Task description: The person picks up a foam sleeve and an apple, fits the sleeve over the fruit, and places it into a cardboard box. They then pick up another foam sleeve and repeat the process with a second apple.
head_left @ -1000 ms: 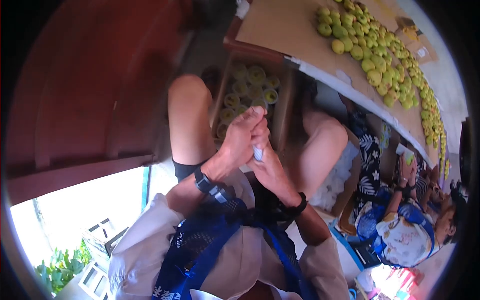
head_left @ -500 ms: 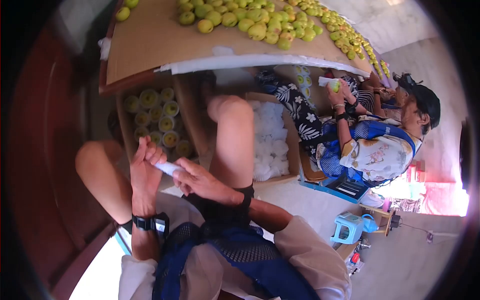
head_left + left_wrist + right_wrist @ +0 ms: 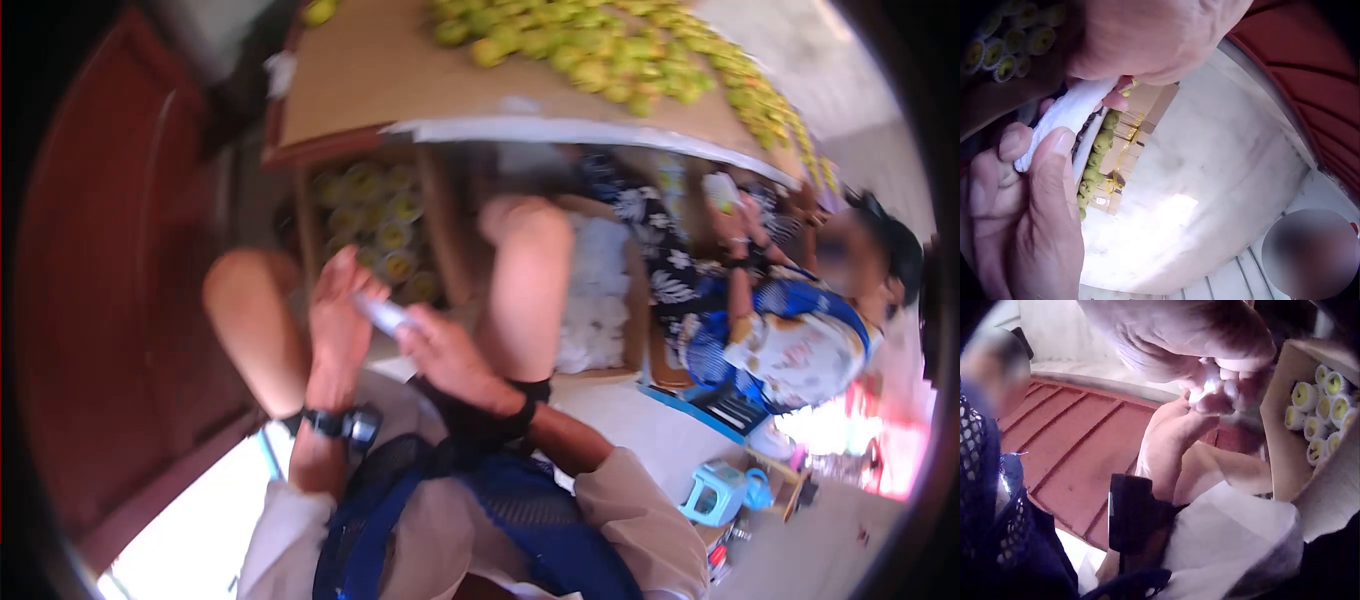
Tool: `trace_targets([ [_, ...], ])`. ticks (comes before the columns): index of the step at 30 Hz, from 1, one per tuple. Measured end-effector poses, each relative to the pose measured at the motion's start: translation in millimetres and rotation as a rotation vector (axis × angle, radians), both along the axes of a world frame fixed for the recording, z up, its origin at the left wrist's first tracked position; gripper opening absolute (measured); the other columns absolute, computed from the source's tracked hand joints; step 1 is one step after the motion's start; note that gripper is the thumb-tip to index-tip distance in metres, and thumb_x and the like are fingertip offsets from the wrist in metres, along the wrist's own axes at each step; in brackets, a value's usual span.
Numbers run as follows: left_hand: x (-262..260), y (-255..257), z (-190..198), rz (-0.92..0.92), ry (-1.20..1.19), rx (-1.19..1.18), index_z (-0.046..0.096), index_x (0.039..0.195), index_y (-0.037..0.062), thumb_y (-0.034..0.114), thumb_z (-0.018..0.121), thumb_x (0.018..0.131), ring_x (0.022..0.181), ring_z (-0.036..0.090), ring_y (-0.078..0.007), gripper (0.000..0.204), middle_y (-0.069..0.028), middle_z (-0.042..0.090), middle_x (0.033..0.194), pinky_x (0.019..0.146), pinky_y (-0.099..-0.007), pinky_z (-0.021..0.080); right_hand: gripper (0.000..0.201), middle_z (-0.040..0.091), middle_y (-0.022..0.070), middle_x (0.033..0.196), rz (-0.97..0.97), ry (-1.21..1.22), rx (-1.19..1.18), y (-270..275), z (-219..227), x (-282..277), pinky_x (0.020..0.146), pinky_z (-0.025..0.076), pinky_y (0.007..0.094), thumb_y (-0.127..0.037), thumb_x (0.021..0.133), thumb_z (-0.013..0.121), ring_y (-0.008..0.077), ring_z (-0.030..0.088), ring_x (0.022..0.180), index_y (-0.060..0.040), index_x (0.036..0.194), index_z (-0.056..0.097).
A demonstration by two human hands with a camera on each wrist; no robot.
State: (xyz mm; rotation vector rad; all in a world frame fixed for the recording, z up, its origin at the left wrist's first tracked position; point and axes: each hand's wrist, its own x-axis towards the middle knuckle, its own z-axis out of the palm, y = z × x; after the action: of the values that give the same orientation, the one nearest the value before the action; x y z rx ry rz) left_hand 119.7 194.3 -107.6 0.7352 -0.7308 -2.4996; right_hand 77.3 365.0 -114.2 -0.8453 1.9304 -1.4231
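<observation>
A narrow white foam sleeve (image 3: 383,314) slants between both hands, in front of the knees. My left hand (image 3: 340,312) grips its upper end with curled fingers, while my right hand (image 3: 452,358) pinches the lower end. Seen in the left wrist view, the thumb and fingers of the right hand (image 3: 1041,200) hold the white sleeve (image 3: 1063,122), and the left hand (image 3: 1154,37) covers its other end. In the right wrist view the right hand (image 3: 1191,337) hides most of the sleeve (image 3: 1211,387).
A cardboard box (image 3: 443,230) holds several sleeved fruits beyond the left hand. Another box (image 3: 636,300) with white sleeves stands right of the knee. Loose green fruits (image 3: 600,60) cover part of the cardboard-topped table (image 3: 360,75). A seated person (image 3: 800,340) holds a fruit at the right.
Both hands were clasped together one second ago; now they are apart at the sleeve's two ends. The head view has swung right, then slightly back left.
</observation>
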Motion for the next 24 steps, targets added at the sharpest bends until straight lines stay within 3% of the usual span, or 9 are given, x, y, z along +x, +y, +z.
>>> trace_targets([
  [3,-9.3,-5.2,22.2,0.006,0.018,0.030,0.055,0.121,-0.0003,0.023,0.060,0.103,0.075,0.042,-0.0163,0.031,-0.0010,0.041,0.082,0.076,-0.0355,0.043,0.017,0.062,0.0015,0.082,-0.035,-0.350,-0.027,-13.5,9.1,-12.5,0.057,0.045,0.0243,-0.020,0.106,0.051,0.0069,0.057,0.063,-0.0041,0.109,0.057],
  [4,-9.8,-11.2,18.9,-0.045,0.126,0.064,0.053,0.125,-0.0002,0.028,0.059,0.103,0.082,0.050,-0.0210,0.036,-0.0045,0.047,0.088,0.083,-0.0394,0.047,0.019,0.062,0.0018,0.085,-0.055,-0.378,-0.066,-18.0,4.8,-17.4,0.056,0.044,0.0233,-0.021,0.107,0.051,0.0068,0.056,0.063,-0.0039,0.109,0.057],
  [6,-15.4,-20.2,23.2,-0.122,0.102,-0.018,0.045,0.137,-0.0010,0.041,0.053,0.105,0.119,0.058,-0.0323,0.053,-0.0161,0.059,0.119,0.107,-0.0469,0.044,0.023,0.062,0.0031,0.090,-0.104,-0.600,-0.165,-25.1,26.1,-32.9,0.055,0.040,0.0216,-0.024,0.107,0.050,0.0068,0.055,0.065,-0.0033,0.112,0.058],
  [9,-24.1,-19.7,23.6,-0.248,0.172,-0.094,0.038,0.145,-0.0035,0.034,0.053,0.105,0.134,0.051,-0.0321,0.057,-0.0211,0.054,0.140,0.110,-0.0450,0.043,0.029,0.063,0.0050,0.092,-0.141,-0.853,-0.305,-31.1,33.3,-48.8,0.056,0.041,0.0224,-0.030,0.107,0.052,0.0102,0.058,0.068,-0.0031,0.113,0.059],
  [12,-21.5,-11.1,19.4,-0.305,0.131,-0.229,0.041,0.143,-0.0041,0.028,0.055,0.104,0.132,0.053,-0.0298,0.053,-0.0205,0.056,0.140,0.111,-0.0434,0.042,0.030,0.064,0.0057,0.092,-0.128,-0.907,-0.324,-35.6,31.6,-53.9,0.056,0.042,0.0235,-0.032,0.107,0.052,0.0121,0.059,0.069,-0.0036,0.115,0.060],
  [16,-18.5,-14.2,14.9,-0.347,-0.015,-0.324,0.050,0.134,-0.0033,0.020,0.057,0.102,0.110,0.065,-0.0240,0.040,-0.0185,0.064,0.129,0.096,-0.0357,0.053,0.030,0.065,0.0106,0.098,-0.091,-0.992,-0.364,-36.6,5.8,-52.1,0.058,0.043,0.0269,-0.029,0.107,0.051,0.0159,0.059,0.073,-0.0019,0.116,0.059],
  [19,-18.8,-13.2,13.1,-0.242,0.006,-0.242,0.055,0.128,-0.0029,0.016,0.060,0.100,0.105,0.067,-0.0225,0.034,-0.0158,0.068,0.118,0.092,-0.0373,0.055,0.031,0.065,0.0096,0.104,-0.094,-0.888,-0.218,-36.2,19.9,-47.1,0.068,0.049,0.0274,-0.033,0.105,0.053,0.0192,0.067,0.086,-0.0044,0.117,0.057],
  [22,-17.9,-17.1,8.4,-0.194,-0.057,-0.357,0.056,0.128,-0.0026,0.012,0.061,0.099,0.115,0.066,-0.0247,0.033,-0.0153,0.069,0.120,0.103,-0.0377,0.050,0.032,0.063,0.0079,0.111,-0.151,-0.347,-0.123,-34.7,5.8,-49.0,0.076,0.049,0.0284,-0.032,0.102,0.060,0.0150,0.063,0.101,-0.0052,0.119,0.055],
  [24,-15.1,-13.9,11.9,-0.215,-0.166,-0.496,0.056,0.129,-0.0021,0.011,0.062,0.098,0.111,0.066,-0.0209,0.034,-0.0135,0.070,0.118,0.099,-0.0340,0.050,0.033,0.062,0.0085,0.112,-0.203,-0.160,-0.156,-34.9,0.1,-49.7,0.079,0.050,0.0300,-0.027,0.100,0.064,0.0155,0.062,0.103,-0.0042,0.121,0.054],
])
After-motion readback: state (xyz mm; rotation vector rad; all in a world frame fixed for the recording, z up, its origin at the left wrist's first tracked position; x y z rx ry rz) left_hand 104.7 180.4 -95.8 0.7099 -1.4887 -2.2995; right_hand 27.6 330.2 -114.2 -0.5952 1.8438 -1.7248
